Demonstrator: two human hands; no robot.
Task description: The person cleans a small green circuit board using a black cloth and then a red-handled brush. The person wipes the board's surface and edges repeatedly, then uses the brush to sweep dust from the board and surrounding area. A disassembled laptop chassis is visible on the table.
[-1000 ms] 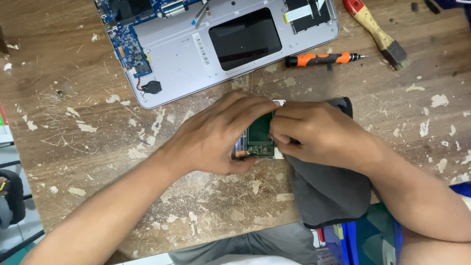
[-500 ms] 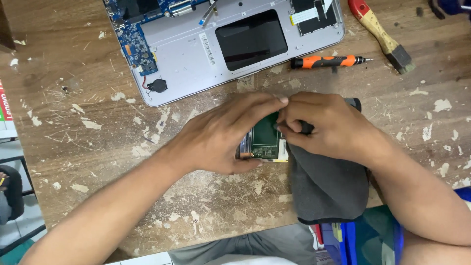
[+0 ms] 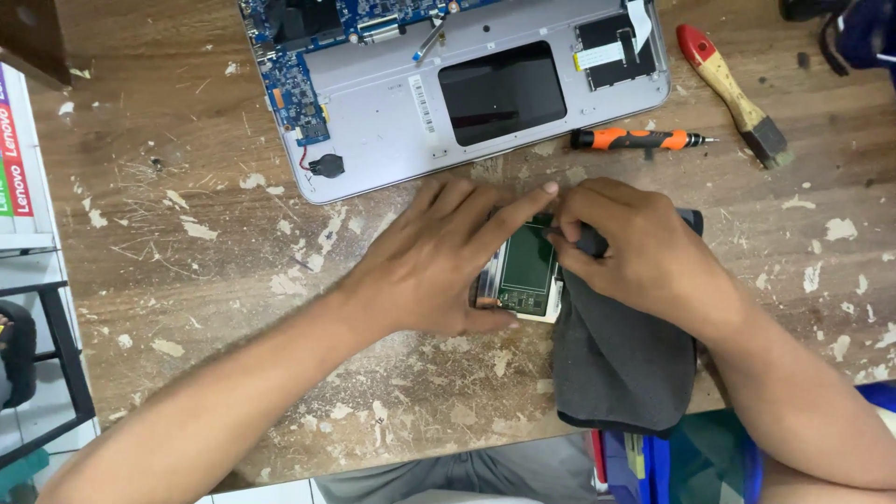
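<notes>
- My left hand lies flat near the middle of the frame, fingers spread, pressing on a small green board. My pointer finger reaches across the board's top edge.
- The green board is flat and shaped like a rectangle, with a shiny metal strip on its left side. My left hand hides part of it.
- My right hand is just right of the board, fingers curled tight around a thin dark tool. Only a short bit of the tool shows, so I cannot tell what kind it is.
- A soft gray cloth lies under my right hand and hangs over the table's bottom edge.
- The wooden table is brown, scratched and dotted with pale chipped spots.
- At the top sits an open silver laptop, with a blue board and a smooth black rectangle inside. The frame cuts off its top.
- An orange and black screwdriver lies below the laptop's right corner.
- A brush with a red and tan wooden handle lies at the upper right.
</notes>
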